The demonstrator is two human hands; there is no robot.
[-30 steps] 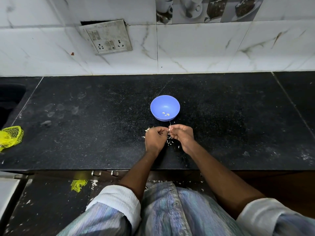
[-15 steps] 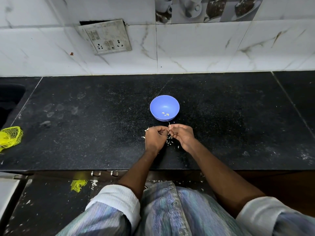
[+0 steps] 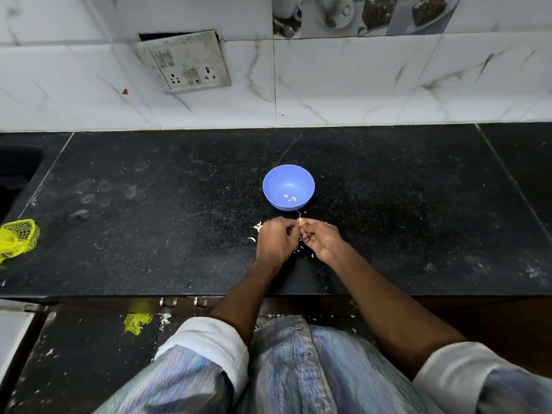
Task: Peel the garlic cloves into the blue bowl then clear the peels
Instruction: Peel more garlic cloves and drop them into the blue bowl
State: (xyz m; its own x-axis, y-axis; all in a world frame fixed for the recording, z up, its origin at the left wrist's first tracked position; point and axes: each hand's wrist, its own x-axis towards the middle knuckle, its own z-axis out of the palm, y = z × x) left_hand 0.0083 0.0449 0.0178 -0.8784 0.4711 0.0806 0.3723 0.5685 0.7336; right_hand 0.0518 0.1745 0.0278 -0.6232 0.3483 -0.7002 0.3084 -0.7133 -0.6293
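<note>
Both hands, left hand [image 3: 279, 239] and right hand [image 3: 321, 239], pinch one garlic clove [image 3: 300, 224] over the black speckled counter [image 3: 149, 234]; blue bowl [image 3: 288, 186] just beyond, white marbled wall tiles [image 3: 358, 85] behind.

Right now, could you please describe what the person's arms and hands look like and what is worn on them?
Both hands, the left hand and the right hand, are bare: no gloves, and no rings or watch that I can make out. The forearms are bare too. Pale white sleeves are rolled up near the elbows, over a garment with bluish, streaky stripes.
</note>
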